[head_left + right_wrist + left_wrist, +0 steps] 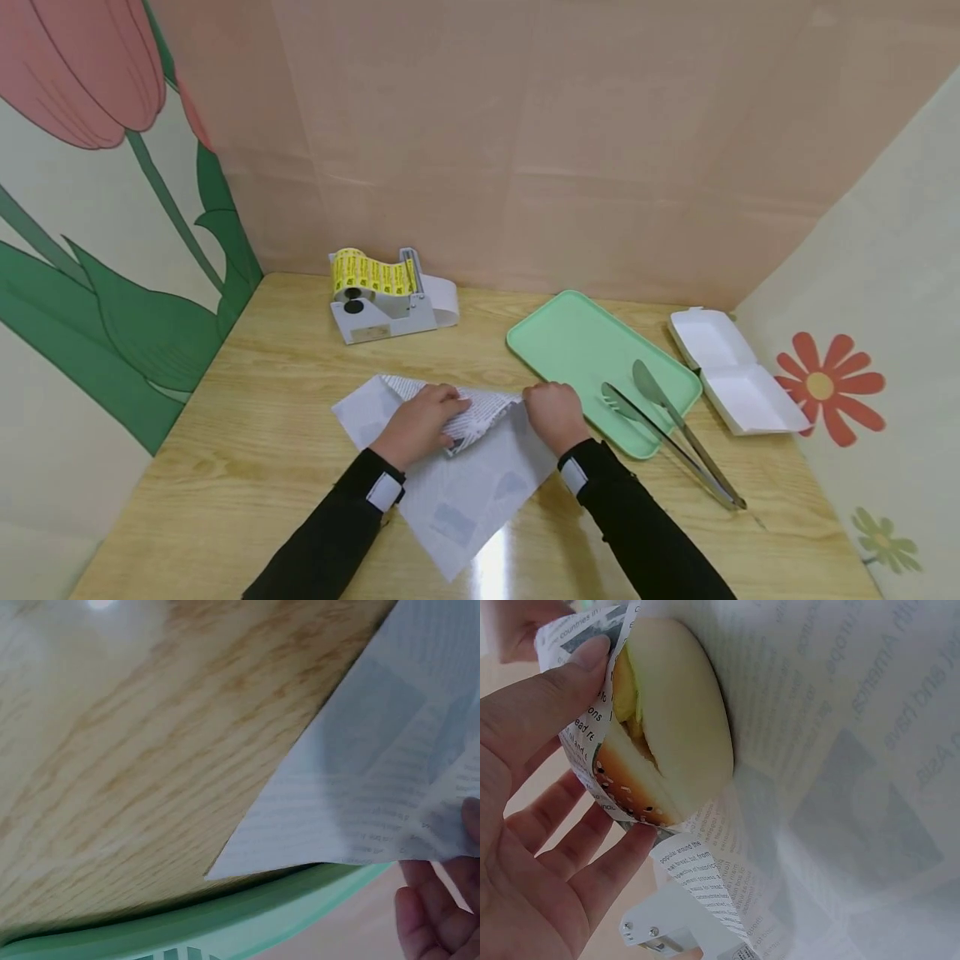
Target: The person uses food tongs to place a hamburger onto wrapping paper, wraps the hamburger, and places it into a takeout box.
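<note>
A sheet of printed wrapping paper (480, 492) lies diagonally on the table, its far part folded over toward the person. In the left wrist view a burger (686, 712) with a sesame-seeded bun and a bit of green filling sits partly under that fold. My left hand (422, 423) holds burger and paper together, thumb pressing on the printed fold and fingers behind. At the paper's right side, my right hand (555, 417) pinches the folded edge. Only some fingers (427, 907) of it show in the right wrist view. From the head view the burger is hidden.
Behind stands a label dispenser (390, 300) with a yellow roll. To the right, a green tray (570, 333) bears the ends of metal tongs (690, 450), whose handles reach onto the table. An opened white takeout box (738, 371) lies beyond the tray, near the right wall.
</note>
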Motion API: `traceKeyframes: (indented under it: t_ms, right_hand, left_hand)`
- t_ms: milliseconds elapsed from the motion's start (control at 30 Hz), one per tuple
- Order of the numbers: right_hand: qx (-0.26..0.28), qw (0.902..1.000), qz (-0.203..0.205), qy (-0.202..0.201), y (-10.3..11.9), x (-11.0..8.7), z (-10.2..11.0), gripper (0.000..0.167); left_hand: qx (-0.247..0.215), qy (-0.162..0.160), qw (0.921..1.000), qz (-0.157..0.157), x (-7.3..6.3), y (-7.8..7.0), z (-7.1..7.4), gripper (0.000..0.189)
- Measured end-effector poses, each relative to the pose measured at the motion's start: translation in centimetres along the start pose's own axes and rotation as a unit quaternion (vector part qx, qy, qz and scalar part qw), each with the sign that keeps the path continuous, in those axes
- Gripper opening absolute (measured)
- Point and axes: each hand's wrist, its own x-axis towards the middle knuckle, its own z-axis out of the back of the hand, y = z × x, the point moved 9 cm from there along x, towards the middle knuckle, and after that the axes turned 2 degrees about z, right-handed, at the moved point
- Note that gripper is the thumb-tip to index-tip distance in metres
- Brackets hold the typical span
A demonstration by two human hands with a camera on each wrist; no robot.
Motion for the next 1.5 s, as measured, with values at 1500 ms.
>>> traceKeyframes:
  t_ms: [1500]
  right_hand:
    - [-0.065,0.9369,0.327,0.105,16.6,-7.4,2.7,0.006]
  left_hand:
    - [0.014,0.012,0.9982,0.057,1.8,1.6,-0.3,0.057]
